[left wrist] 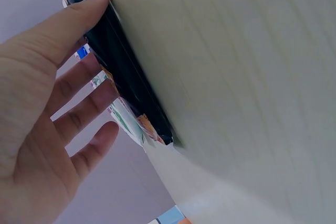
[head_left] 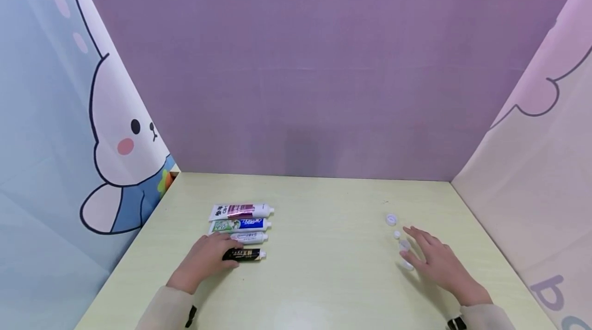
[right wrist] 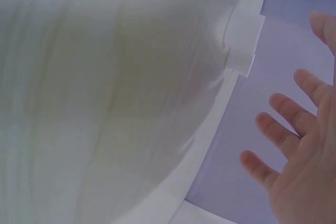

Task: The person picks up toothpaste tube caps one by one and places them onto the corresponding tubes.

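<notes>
A black toothpaste tube (head_left: 250,254) lies nearest me in a column of tubes on the left of the table. My left hand (head_left: 206,257) holds it by its left part, and in the left wrist view the thumb presses along the tube (left wrist: 126,69). Just beyond it are a mostly white tube (head_left: 252,238), a green-and-blue tube (head_left: 231,225) and a white-and-maroon tube (head_left: 240,211). My right hand (head_left: 439,263) hovers with spread fingers over several small white caps, among them a larger cap (head_left: 391,219) and a tiny cap (head_left: 396,235). Its fingers partly cover the nearer cap (head_left: 407,266).
The pale wooden table (head_left: 324,248) stretches between the tubes and the caps. A purple cloth (head_left: 300,73) stands behind it. Printed cloths hang on both sides, one with a rabbit figure (head_left: 125,124) at the left edge.
</notes>
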`<state>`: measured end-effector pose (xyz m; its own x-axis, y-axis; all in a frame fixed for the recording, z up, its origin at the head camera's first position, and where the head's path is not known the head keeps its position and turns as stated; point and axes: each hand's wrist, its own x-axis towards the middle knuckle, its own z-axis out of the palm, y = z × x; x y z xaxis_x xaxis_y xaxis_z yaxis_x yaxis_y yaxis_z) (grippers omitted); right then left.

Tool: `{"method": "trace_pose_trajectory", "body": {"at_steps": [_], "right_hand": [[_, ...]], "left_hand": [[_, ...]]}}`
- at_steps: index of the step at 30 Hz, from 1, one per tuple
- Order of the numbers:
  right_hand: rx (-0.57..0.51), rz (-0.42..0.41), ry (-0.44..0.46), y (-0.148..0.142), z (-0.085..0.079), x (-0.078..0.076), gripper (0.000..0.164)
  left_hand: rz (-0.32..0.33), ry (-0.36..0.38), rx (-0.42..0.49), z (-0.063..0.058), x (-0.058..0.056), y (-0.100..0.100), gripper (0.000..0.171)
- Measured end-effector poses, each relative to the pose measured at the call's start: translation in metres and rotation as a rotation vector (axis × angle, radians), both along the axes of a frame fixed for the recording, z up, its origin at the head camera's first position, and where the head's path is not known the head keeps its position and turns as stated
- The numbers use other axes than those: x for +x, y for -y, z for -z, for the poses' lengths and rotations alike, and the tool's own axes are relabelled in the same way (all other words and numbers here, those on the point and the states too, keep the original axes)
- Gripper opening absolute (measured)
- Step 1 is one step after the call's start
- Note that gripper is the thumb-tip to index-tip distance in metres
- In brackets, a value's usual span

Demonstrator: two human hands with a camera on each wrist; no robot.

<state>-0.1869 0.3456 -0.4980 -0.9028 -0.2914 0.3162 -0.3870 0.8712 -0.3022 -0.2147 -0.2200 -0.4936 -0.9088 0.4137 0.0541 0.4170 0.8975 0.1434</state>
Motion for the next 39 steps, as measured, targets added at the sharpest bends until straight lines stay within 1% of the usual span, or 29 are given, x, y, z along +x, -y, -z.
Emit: {"method": "trace_pose_trajectory", "body": {"at_steps": [6,12,19,23,26,30,39], "right_hand": [[0.002,-0.001,-0.011,-0.001,0.002,0.0,0.059],[0.003,-0.002,-0.009,-0.002,0.001,0.0,0.059],[0.006,-0.01,0.02,-0.003,0.0,0.001,0.055],[0.015,-0.018,0.01,-0.004,0.0,0.001,0.051],[0.02,-0.024,-0.006,-0.004,0.0,0.002,0.048],[0.012,-0.034,-0.022,-0.004,0.001,0.003,0.046],[0.017,-0.036,-0.04,-0.005,0.004,0.003,0.041]], "left_hand": [[0.024,0.003,-0.007,0.001,0.0,0.001,0.033],[0.052,-0.01,-0.021,-0.001,0.001,0.002,0.034],[0.072,-0.019,-0.018,0.0,0.001,0.002,0.034],[0.082,-0.023,-0.008,-0.001,-0.001,0.001,0.036],[0.1,-0.04,0.01,-0.003,-0.001,0.0,0.038],[0.132,-0.074,0.031,-0.005,-0.002,-0.003,0.039],[0.143,-0.08,0.062,-0.011,-0.009,-0.02,0.04]]}}
